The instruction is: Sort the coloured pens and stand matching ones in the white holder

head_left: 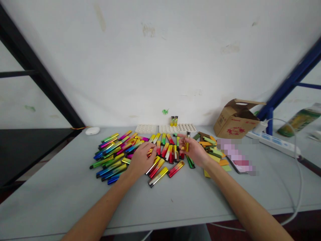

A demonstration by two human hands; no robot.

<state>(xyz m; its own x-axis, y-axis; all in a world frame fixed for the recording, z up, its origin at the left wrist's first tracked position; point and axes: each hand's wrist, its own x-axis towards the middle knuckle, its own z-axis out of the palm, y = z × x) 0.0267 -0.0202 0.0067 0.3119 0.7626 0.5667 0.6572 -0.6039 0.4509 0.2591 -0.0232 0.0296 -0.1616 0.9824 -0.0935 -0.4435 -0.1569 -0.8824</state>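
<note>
My right hand [197, 152] is closed around a yellow lighter [187, 146], held upright with its dark metal top showing. To the left, my left hand [143, 156] has its fingers curled on a red and gold lighter [149, 152], mostly covered by the fingers. Between and below the hands lie many shiny lighters, among them a yellow and silver one [158, 177] and a red and yellow one [176, 169]. More lighters in blue, green and pink [112, 157] are heaped beyond my left forearm. Two lighters [174, 121] stand upright at the back.
White trays with holes [146, 129] line the wall. Right of my right hand lie green and orange flat pieces [213, 152]. Further right are a cardboard box [233, 122], a power strip [276, 144] and a blurred-out flat object [238, 157]. A white case [92, 131] sits at back left.
</note>
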